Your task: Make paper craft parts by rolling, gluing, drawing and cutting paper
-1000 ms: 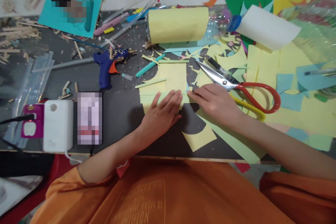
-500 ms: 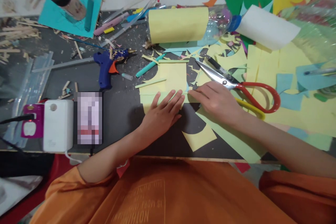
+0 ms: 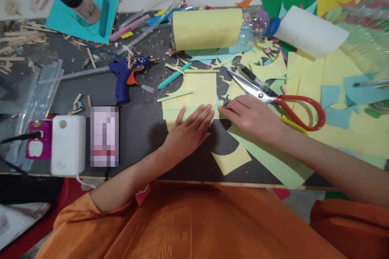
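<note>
My left hand (image 3: pixel 190 125) lies with its fingers stretched out, pressing on a pale green paper strip (image 3: pixel 170 114). The strip runs crosswise over a yellow paper piece (image 3: pixel 202 87). At the strip's right end is my right hand (image 3: pixel 249 115), its fingers curled together and the fingertips closed on the paper; the thumb is mostly hidden. Just beyond this hand rest scissors (image 3: pixel 299 107) with red handles, partly under the forearm. Two thin green paper strips, one of them a rolled-looking strip (image 3: pixel 174 96), lie on the yellow paper above my left hand.
A blue glue gun (image 3: pixel 121 79) lies left, near a white power bank (image 3: pixel 68 145) and a blurred-out device (image 3: pixel 104 137). Behind is a bottle wrapped in yellow paper (image 3: pixel 208 28). Paper scraps, a black marker (image 3: pixel 252 77) and a green sheet (image 3: pixel 273 158) surround the hands.
Both hands hold nearly the same places on the paper. The right sleeve has shifted slightly to the right, and the whole view has moved a little.
</note>
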Demonstrator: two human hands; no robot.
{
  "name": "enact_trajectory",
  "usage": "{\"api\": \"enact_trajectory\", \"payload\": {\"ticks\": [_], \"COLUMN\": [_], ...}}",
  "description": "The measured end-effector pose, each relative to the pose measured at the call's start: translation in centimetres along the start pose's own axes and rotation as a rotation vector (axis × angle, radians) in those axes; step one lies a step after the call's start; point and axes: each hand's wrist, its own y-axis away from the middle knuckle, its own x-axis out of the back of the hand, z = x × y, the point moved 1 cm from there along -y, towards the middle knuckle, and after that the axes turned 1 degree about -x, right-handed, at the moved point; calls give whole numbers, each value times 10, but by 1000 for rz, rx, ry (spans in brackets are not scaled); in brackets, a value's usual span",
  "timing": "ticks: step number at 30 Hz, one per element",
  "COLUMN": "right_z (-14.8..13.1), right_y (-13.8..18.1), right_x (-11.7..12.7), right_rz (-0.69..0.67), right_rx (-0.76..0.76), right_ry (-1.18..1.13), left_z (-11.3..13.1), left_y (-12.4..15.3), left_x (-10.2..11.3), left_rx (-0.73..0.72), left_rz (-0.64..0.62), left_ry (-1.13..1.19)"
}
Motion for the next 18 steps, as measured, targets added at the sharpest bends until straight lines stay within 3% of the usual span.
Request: {"api": "enact_trajectory", "payload": {"ticks": [7,13,18], "right_z": [-11,-45,-51], "right_y": [1,2,9], "right_x": [16,8,3], "right_rz": [94,-35,-123], "right_rx": [-67,-164,-278], "right_ry": [-121,-161,-244], "left_z": [1,1,1], "left_y": [0,-1,-1], "left_x": [-1,-1,-2], "left_rx": [8,7,6], "left_rz": [-1,-7,20], "left_ry": [18,21,19]}}
